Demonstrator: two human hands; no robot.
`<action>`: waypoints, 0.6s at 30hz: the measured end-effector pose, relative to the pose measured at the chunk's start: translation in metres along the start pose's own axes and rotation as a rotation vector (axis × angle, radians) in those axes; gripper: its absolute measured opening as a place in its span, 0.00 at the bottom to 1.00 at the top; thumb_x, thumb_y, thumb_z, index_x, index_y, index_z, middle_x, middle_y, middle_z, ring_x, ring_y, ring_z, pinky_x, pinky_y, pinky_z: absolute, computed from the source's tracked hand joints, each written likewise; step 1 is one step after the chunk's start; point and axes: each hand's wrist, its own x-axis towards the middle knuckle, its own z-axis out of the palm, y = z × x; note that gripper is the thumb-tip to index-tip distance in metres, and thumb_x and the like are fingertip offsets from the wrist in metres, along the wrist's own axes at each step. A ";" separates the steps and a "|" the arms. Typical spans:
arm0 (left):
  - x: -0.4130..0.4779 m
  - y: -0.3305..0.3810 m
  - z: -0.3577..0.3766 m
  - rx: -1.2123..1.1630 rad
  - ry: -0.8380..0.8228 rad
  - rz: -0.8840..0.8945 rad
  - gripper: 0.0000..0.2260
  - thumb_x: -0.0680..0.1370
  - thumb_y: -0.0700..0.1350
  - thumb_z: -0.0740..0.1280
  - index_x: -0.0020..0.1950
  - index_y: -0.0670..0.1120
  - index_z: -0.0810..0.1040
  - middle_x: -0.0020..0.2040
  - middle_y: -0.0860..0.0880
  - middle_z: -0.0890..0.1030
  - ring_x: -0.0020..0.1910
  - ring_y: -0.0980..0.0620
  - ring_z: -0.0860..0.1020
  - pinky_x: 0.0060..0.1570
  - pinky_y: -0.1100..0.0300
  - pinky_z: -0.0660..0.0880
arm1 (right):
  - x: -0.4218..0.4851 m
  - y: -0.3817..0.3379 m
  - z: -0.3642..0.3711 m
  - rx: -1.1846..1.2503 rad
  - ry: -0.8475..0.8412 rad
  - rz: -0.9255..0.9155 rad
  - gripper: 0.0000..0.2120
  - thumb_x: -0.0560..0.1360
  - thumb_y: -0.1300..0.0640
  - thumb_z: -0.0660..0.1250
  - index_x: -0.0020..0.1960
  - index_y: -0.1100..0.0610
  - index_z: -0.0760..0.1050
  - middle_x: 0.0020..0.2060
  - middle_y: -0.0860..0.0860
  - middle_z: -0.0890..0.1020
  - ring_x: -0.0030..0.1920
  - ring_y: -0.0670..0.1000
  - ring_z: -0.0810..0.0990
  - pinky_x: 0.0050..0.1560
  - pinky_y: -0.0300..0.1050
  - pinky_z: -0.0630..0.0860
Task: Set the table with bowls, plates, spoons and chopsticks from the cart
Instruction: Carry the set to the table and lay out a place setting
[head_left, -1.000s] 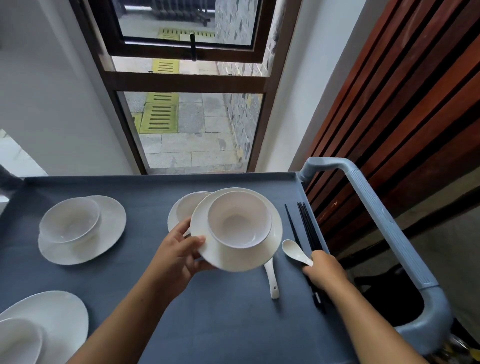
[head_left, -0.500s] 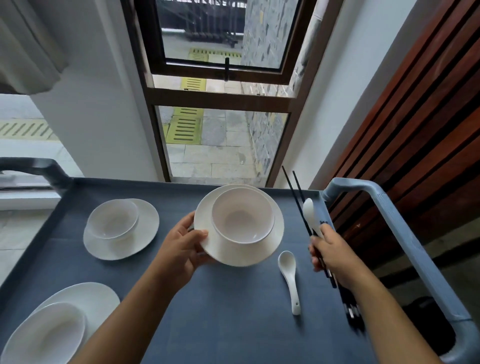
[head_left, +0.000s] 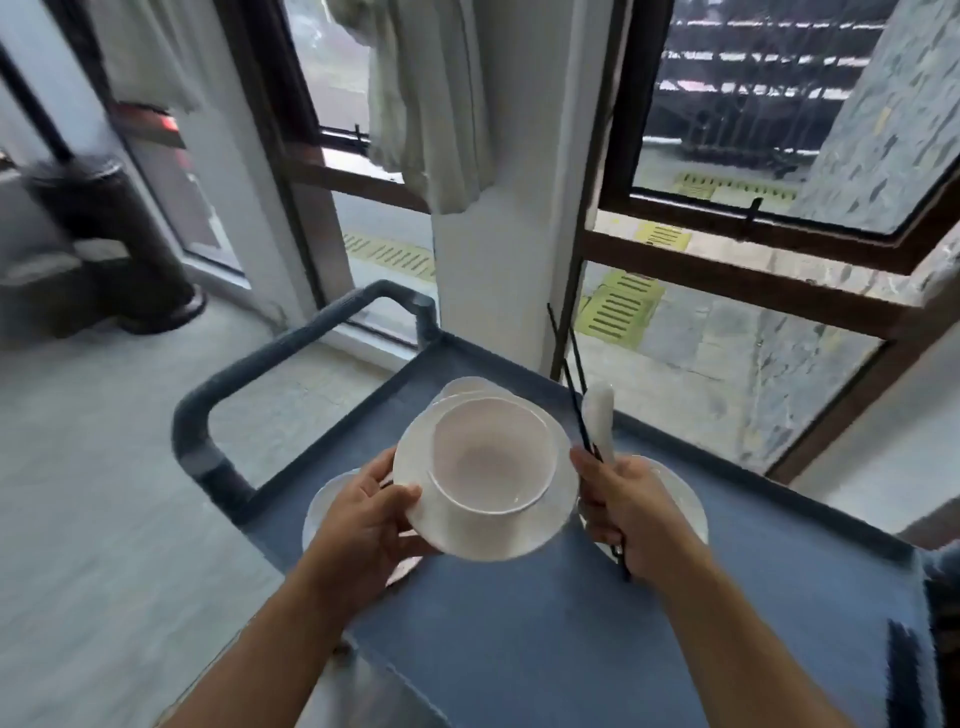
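My left hand (head_left: 363, 519) grips the left rim of a white plate (head_left: 524, 540), held above the blue cart top (head_left: 571, 634). A white bowl (head_left: 491, 460) stands on that plate. My right hand (head_left: 631, 512) holds a pair of black chopsticks (head_left: 569, 374) and a white spoon (head_left: 597, 415) together; both point up and away from me. More white plates lie on the cart: one under my left hand (head_left: 324, 506), one behind my right hand (head_left: 685, 493), and another dish (head_left: 462, 385) beyond the held plate.
The cart's dark handle (head_left: 249, 384) curves up at the left, with bare grey floor (head_left: 78, 493) beside it. A white pillar (head_left: 498, 249) and brown-framed windows (head_left: 727, 249) stand behind the cart. A dark round-based stand (head_left: 109, 234) is at the far left.
The view has swung left, so the cart now lies diagonally and the left floor shows. Both hands have lifted: the plate with bowl and the chopsticks with spoon sit higher above the cart.
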 end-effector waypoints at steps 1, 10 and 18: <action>-0.017 0.002 -0.010 -0.019 0.062 0.017 0.20 0.70 0.37 0.66 0.59 0.53 0.83 0.50 0.43 0.84 0.41 0.44 0.83 0.35 0.45 0.83 | 0.002 0.002 0.014 -0.021 -0.057 0.003 0.18 0.78 0.53 0.69 0.34 0.54 0.66 0.24 0.48 0.65 0.22 0.46 0.60 0.21 0.36 0.57; -0.184 0.020 -0.096 -0.044 0.521 0.261 0.22 0.70 0.38 0.66 0.62 0.52 0.82 0.52 0.42 0.83 0.45 0.43 0.81 0.41 0.43 0.81 | -0.007 0.019 0.192 -0.225 -0.572 0.068 0.16 0.80 0.63 0.64 0.36 0.54 0.63 0.25 0.48 0.62 0.23 0.46 0.57 0.22 0.38 0.54; -0.345 0.019 -0.190 -0.167 0.876 0.438 0.20 0.71 0.40 0.71 0.63 0.49 0.82 0.50 0.44 0.85 0.41 0.46 0.84 0.37 0.48 0.82 | -0.074 0.060 0.390 -0.370 -1.018 0.071 0.14 0.80 0.64 0.63 0.37 0.56 0.65 0.25 0.49 0.63 0.23 0.46 0.58 0.26 0.41 0.52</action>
